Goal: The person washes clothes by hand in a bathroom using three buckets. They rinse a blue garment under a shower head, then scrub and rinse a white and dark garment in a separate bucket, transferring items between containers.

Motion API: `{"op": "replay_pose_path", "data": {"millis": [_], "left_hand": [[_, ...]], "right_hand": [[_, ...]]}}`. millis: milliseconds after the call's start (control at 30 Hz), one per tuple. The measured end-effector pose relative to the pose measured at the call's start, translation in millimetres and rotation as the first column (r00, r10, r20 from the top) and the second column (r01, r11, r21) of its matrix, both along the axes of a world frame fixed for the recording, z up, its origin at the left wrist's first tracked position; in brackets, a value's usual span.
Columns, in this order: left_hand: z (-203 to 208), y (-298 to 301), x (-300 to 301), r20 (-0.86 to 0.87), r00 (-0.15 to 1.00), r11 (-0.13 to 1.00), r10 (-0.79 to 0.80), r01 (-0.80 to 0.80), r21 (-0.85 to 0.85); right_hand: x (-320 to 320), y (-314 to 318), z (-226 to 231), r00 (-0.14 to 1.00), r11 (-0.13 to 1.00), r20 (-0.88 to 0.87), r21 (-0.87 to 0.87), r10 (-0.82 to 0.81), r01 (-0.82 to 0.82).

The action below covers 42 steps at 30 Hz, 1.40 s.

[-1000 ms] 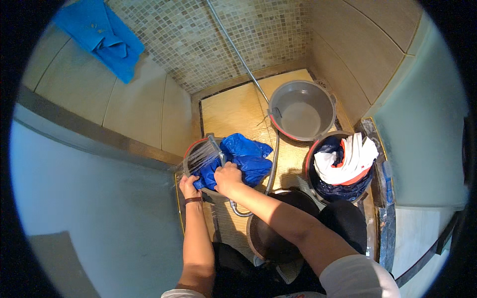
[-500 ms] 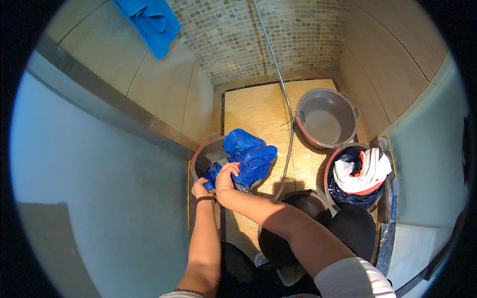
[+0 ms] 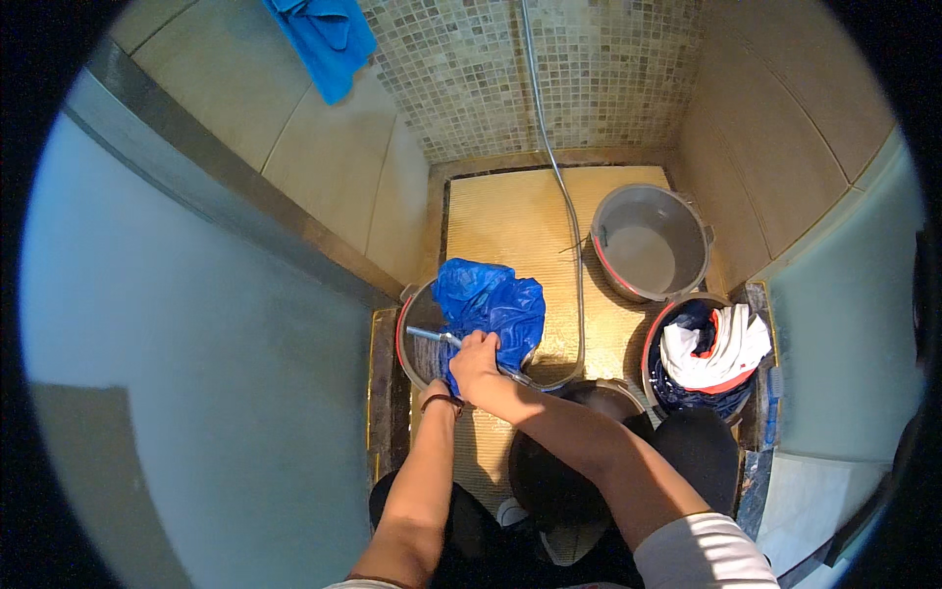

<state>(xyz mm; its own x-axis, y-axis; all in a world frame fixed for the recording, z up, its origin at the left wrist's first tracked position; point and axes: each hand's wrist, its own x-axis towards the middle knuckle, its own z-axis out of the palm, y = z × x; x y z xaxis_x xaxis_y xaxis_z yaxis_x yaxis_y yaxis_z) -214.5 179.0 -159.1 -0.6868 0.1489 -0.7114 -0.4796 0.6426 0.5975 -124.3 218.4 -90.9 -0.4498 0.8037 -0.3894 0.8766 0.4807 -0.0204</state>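
Note:
Over the right side of a grey bucket (image 3: 403,329) with a red rim lies a bunched, glossy blue cloth (image 3: 491,302), partly hanging outside. My right hand (image 3: 477,361) is closed around a metal shower handset (image 3: 426,335), its end pointing left over the bucket. The handset's hose leaves on the other side of the hand. My left hand (image 3: 436,391) is low at the bucket's near rim, against the blue cloth; its fingers are hidden.
A grey bucket of cloudy water (image 3: 638,250) stands at the far right. Nearer is a bucket with a white garment (image 3: 711,346) over dark clothes. A dark tub (image 3: 549,461) sits between my legs. The metal hose (image 3: 577,285) crosses the floor. A blue towel (image 3: 329,44) hangs on the left wall.
Both hands have shifted right and slightly nearer. The handset now shows as a slim bar pointing left. My left hand has gone lower behind the rim, and the blue cloth has slumped.

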Motion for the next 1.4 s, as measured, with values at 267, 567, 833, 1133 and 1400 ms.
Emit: {"op": "replay_pose_path", "data": {"millis": [267, 567, 833, 1133, 1400], "left_hand": [[54.6, 33.3, 28.1, -0.826, 0.489, 0.96, -0.279, 0.167, -0.225], [53.6, 52.5, 5.1, -0.421, 0.515, 0.625, -0.747, 0.328, -0.708], [15.5, 79.5, 60.2, -0.889, -0.074, 0.435, -0.452, 0.852, -0.292], [13.6, 99.5, 83.7, -0.612, -0.086, 0.102, -0.786, 0.959, -0.264], [52.5, 92.0, 1.9, -0.857, 0.465, 0.738, -0.223, 0.655, 0.163]], "right_hand": [[-4.2, 7.0, 1.9, 0.981, 0.961, 0.069, 0.221, -0.182, 0.163], [23.4, -3.1, 13.1, 0.966, 0.889, 0.259, 0.444, -0.011, -0.109], [71.9, 37.8, 26.8, 0.975, 0.888, 0.104, 0.441, -0.196, 0.131], [115.9, 58.6, -14.5, 0.921, 0.809, -0.08, 0.453, -0.381, 0.374], [95.7, 53.8, -2.8, 0.937, 0.759, -0.238, 0.55, -0.256, 0.347]]}}
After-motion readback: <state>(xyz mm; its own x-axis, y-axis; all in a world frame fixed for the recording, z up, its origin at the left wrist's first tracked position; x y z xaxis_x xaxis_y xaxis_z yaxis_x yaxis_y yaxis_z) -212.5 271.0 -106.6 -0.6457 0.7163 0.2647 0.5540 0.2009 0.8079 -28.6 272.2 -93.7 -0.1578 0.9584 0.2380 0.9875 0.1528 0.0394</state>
